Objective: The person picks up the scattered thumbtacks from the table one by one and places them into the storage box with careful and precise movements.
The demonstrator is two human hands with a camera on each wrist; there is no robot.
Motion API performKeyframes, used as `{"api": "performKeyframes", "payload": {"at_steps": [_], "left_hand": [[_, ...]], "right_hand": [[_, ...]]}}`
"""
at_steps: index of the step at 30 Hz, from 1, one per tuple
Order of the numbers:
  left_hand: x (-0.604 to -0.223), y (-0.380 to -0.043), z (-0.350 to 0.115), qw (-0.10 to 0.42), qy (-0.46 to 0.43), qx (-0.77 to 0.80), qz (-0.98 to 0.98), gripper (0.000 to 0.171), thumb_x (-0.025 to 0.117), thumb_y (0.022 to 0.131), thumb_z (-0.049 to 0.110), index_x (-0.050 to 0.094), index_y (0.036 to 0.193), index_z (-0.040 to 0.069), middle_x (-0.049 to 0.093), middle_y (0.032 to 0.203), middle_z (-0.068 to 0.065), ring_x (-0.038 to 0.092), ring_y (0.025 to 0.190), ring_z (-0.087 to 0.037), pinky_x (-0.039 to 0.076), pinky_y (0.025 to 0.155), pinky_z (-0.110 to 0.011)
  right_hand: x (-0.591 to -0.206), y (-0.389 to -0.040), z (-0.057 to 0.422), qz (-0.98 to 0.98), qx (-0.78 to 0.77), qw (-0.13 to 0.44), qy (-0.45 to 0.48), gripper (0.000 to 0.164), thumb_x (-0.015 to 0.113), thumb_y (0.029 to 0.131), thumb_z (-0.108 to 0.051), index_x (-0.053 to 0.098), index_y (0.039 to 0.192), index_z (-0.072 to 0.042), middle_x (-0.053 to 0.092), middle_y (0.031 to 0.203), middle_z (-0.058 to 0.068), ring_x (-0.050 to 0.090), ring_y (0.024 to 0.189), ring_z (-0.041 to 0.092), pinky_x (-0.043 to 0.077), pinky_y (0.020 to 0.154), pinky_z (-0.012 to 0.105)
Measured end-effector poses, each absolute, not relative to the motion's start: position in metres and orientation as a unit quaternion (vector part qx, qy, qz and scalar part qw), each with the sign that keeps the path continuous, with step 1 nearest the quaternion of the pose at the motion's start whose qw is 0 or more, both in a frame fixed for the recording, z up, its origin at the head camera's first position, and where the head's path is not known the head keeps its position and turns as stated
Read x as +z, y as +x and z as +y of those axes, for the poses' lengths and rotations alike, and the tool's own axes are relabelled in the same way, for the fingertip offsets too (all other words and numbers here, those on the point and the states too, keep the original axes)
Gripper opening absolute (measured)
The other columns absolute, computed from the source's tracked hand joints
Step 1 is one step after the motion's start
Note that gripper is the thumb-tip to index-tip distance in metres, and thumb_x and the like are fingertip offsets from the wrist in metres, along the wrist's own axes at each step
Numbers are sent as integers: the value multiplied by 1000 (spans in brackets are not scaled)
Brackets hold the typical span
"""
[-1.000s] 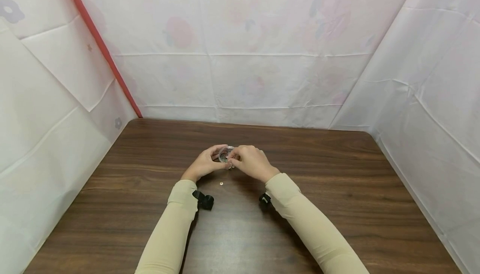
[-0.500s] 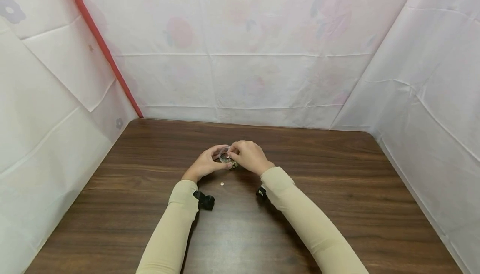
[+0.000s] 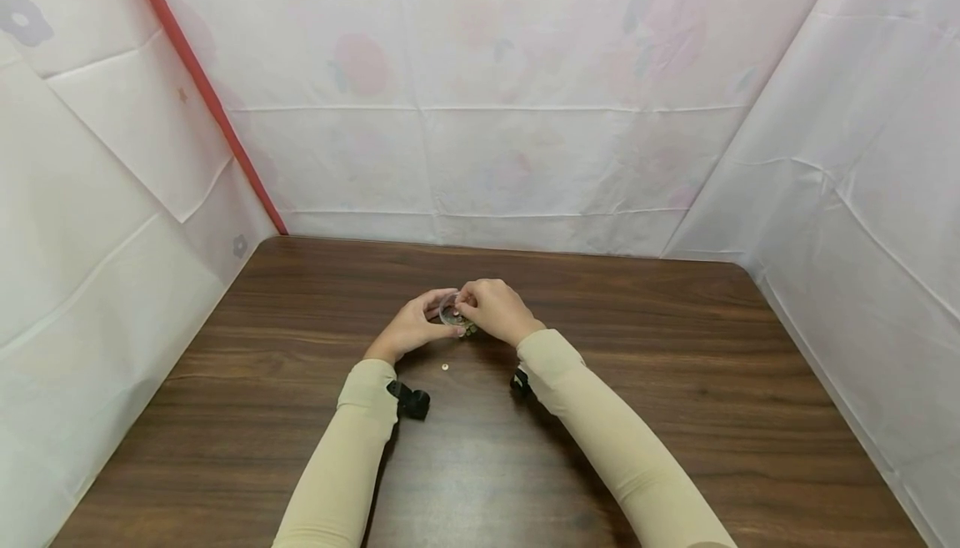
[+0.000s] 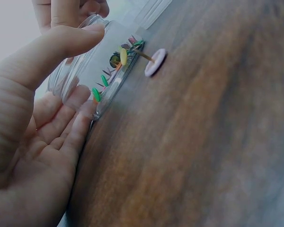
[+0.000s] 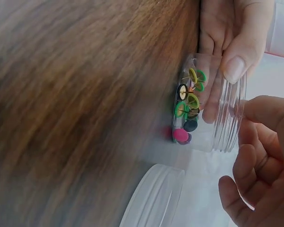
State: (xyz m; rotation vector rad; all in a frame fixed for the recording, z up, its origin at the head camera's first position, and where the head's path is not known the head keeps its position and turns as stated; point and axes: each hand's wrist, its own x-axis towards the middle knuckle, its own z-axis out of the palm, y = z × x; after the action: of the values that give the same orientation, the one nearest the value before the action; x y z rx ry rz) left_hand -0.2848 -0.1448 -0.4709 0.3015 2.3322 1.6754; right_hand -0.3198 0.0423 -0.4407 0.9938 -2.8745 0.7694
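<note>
My left hand (image 3: pixel 412 325) grips a clear screw-top jar (image 5: pixel 208 137), thumb on one side and fingers on the other. Several coloured thumbtacks (image 5: pixel 181 110), green, yellow, black and pink, lie at the jar's bottom. My right hand (image 3: pixel 498 312) is over the jar's mouth, thumb and forefinger pinched together. A small pale piece, tack-like, shows at those fingertips in the head view; the right wrist view leaves it hidden behind the threaded rim. A loose pale pink thumbtack (image 4: pixel 156 62) lies on the table with its pin up, nearer the person than the jar.
A clear round lid (image 5: pixel 154 198) lies on the table beside the jar, hidden by the right hand in the head view. The brown wooden table (image 3: pixel 300 281) is bounded by white patterned curtains (image 3: pixel 480 156) at the back and both sides.
My right hand has lifted slightly and shifted a little away from the person over the jar's mouth, its fingers staying pinched. The left hand and jar have hardly moved.
</note>
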Motion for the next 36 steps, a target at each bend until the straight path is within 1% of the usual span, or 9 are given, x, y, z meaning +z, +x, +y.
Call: {"api": "performKeyframes", "payload": {"at_steps": [5, 9, 15, 18, 24, 30, 36], "left_hand": [[-488, -293, -147, 118, 92, 577, 803, 77, 80, 73, 35, 41, 139, 24, 40, 142, -2, 37, 127, -22, 35, 105, -51], [-491, -294, -147, 110, 90, 575, 806, 78, 80, 70, 40, 42, 137, 27, 42, 140, 2, 39, 125, -19, 37, 104, -49], [-491, -294, -147, 104, 94, 578, 804, 76, 81, 70, 38, 44, 136, 26, 44, 138, 2, 41, 123, -18, 38, 103, -49], [-491, -294, -146, 106, 99, 583, 799, 76, 81, 71, 36, 44, 136, 24, 46, 137, -1, 44, 121, -18, 39, 102, -50], [-491, -295, -146, 107, 105, 592, 792, 76, 81, 70, 36, 45, 136, 24, 47, 135, -1, 46, 118, -16, 41, 101, -49], [-493, -296, -148, 104, 104, 580, 801, 74, 79, 72, 37, 45, 136, 27, 42, 140, 1, 41, 124, -19, 39, 103, -49], [-494, -295, -149, 104, 105, 572, 807, 76, 79, 72, 40, 44, 138, 26, 40, 142, 2, 37, 127, -22, 37, 104, -51]], "right_hand": [[-440, -320, 41, -918, 242, 1, 314, 14, 60, 92, -25, 70, 98, -17, 64, 84, -5, 53, 65, 2, 50, 58, 23], [-440, -319, 42, -918, 241, 4, 315, 15, 60, 92, -26, 69, 99, -17, 64, 85, -5, 53, 66, 1, 50, 58, 22], [-438, -314, 44, -917, 249, -4, 313, 12, 60, 92, -27, 69, 97, -19, 62, 82, -8, 53, 65, 1, 49, 55, 21], [-437, -311, 44, -914, 255, -10, 316, 11, 61, 91, -26, 68, 97, -19, 62, 81, -8, 53, 64, 1, 49, 54, 21], [-438, -306, 48, -909, 262, -14, 325, 10, 61, 91, -25, 67, 95, -18, 63, 80, -8, 54, 64, -1, 49, 55, 20], [-438, -298, 53, -903, 265, -19, 337, 6, 60, 92, -27, 62, 91, -21, 59, 71, -9, 52, 55, 2, 46, 47, 20], [-441, -288, 57, -892, 268, -14, 365, 7, 62, 90, -25, 62, 88, -19, 59, 71, -8, 51, 56, 2, 46, 49, 20]]}}
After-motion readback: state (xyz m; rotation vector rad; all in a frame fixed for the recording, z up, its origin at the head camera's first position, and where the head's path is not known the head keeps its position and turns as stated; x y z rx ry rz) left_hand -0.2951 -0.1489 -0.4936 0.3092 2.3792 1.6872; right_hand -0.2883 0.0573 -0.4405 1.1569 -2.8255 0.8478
